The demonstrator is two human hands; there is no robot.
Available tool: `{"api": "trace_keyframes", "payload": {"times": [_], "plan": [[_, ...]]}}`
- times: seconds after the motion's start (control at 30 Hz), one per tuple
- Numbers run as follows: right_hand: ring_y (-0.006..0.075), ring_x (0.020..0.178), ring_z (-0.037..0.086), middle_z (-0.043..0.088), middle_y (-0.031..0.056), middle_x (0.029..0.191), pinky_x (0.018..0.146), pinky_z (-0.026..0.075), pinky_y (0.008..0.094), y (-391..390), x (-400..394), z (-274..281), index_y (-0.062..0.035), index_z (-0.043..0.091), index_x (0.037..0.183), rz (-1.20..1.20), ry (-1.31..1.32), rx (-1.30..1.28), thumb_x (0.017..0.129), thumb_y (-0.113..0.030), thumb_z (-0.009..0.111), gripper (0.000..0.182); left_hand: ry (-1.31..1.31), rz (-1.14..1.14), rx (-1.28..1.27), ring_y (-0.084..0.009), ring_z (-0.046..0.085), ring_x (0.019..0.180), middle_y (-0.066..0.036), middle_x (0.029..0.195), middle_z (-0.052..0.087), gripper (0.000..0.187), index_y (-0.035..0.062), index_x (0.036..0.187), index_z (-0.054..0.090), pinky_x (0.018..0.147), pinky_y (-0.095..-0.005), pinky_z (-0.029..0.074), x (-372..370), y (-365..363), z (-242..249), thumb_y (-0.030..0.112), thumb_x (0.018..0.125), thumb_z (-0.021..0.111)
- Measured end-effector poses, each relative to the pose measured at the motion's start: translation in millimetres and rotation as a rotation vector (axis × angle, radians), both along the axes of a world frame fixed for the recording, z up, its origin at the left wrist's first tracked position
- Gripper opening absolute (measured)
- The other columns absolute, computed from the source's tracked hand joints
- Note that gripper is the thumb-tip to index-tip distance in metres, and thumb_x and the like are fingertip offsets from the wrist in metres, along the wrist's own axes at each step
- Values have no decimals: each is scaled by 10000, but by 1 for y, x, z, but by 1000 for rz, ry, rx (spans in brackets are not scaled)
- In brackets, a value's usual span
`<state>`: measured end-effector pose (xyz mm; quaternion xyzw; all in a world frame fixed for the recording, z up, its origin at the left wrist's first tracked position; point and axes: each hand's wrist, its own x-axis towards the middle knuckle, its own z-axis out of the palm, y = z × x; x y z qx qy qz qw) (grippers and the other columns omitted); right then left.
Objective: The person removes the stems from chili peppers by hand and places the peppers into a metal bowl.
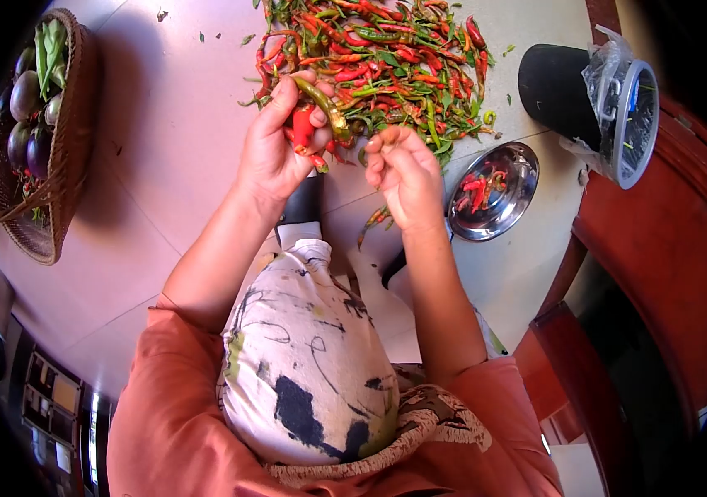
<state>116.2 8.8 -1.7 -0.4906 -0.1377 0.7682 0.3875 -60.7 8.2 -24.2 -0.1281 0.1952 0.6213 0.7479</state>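
Note:
Several chili peppers [304, 126], red ones and a greenish one, sit in my left hand [275, 137], its fingers closed round them. My right hand [407, 170] is just to the right, raised, with thumb and fingertips pinched together; whatever is between them is too small to make out. Beyond both hands a big heap of red and green chili peppers [387, 62] with stems and leaves spreads over the tiled floor. To the right of my right hand stands a shiny metal bowl [522, 195] with a few red chili pieces [479, 190] in it.
At the left is a woven basket [76, 108] with eggplants [25, 98] and green pods [51, 51]. A black bin [556, 87] lined with a clear plastic bag stands at the right, near dark red wooden furniture [660, 224]. A few chilies [376, 219] lie near my feet.

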Motion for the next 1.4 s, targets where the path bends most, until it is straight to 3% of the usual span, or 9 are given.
{"api": "trace_keyframes", "payload": {"times": [0.27, 0.3, 0.43, 0.5, 0.6, 0.87, 0.93, 1.03, 1.4], "plan": [[94, 623, 490, 524, 39, 740, 568, 419, 225, 38, -20, 11, 20, 558, 961, 241, 11, 28, 873, -42, 442, 158, -149, -18, 66, -163, 547, 657, -104, 916, 573, 248, 75, 985, 543, 478, -243, 411, -7, 1, -7, 296, 907, 461], [84, 625, 494, 535, 36, 757, 569, 422, 219, 36, -22, 8, 17, 556, 999, 284, 10, 24, 898, -85, 456, 175, -72, -32, 45, -133, 510, 714, -36, 827, 487, 197, 99, 920, 506, 456, -240, 375, -7, 3, -3, 281, 865, 452], [75, 639, 504, 546, 25, 775, 564, 424, 205, 27, -25, 7, 12, 555, 1014, 356, 17, 13, 916, -150, 481, 204, -157, -25, 175, -175, 509, 768, -51, 841, 494, 214, 83, 903, 501, 505, -276, 401, -12, 2, -13, 277, 840, 439], [72, 631, 502, 545, 21, 760, 561, 422, 200, 26, -27, 11, 9, 557, 1011, 320, 29, -2, 913, -147, 487, 198, -48, -44, 75, -204, 508, 817, -81, 877, 526, 270, 57, 944, 522, 601, -308, 443, -12, 2, -13, 281, 820, 438], [69, 614, 496, 544, 17, 737, 558, 416, 191, 26, -25, 11, 6, 561, 1002, 332, 1, 17, 905, -127, 496, 176, -2, -22, -37, -248, 557, 812, -136, 916, 588, 338, 20, 990, 563, 552, -294, 462, -6, 4, -12, 290, 851, 414], [71, 596, 491, 551, 19, 740, 576, 409, 179, 29, -23, 7, 2, 585, 945, 449, -201, 151, 861, -63, 540, 115, 26, -97, 11, -189, 572, 780, -101, 890, 593, 400, -18, 1124, 510, 550, -266, 455, -5, 2, -25, 269, 874, 389], [81, 607, 506, 552, 31, 758, 588, 427, 194, 31, -23, 7, -10, 608, 888, 572, -583, 451, 818, -81, 601, 100, 36, -100, 13, -184, 574, 777, -93, 876, 588, 409, -22, 1150, 495, 548, -263, 454, -6, 3, -24, 264, 878, 386], [104, 618, 532, 549, 51, 769, 571, 449, 235, 35, -31, 19, -20, 620, 849, 589, -823, 666, 778, -94, 644, 105, 61, -122, 16, -199, 550, 796, -110, 890, 558, 456, -31, 1203, 450, 617, -274, 488, -7, 3, -24, 256, 850, 420], [268, 574, 569, 554, 120, 702, 529, 472, 351, 23, -41, 13, -45, 599, 772, 654, -1152, 855, 696, -71, 625, 85, 245, -130, 25, -197, 546, 794, -89, 849, 546, 459, -58, 1215, 431, 735, -291, 473, -3, 4, -11, 224, 853, 417]]}}
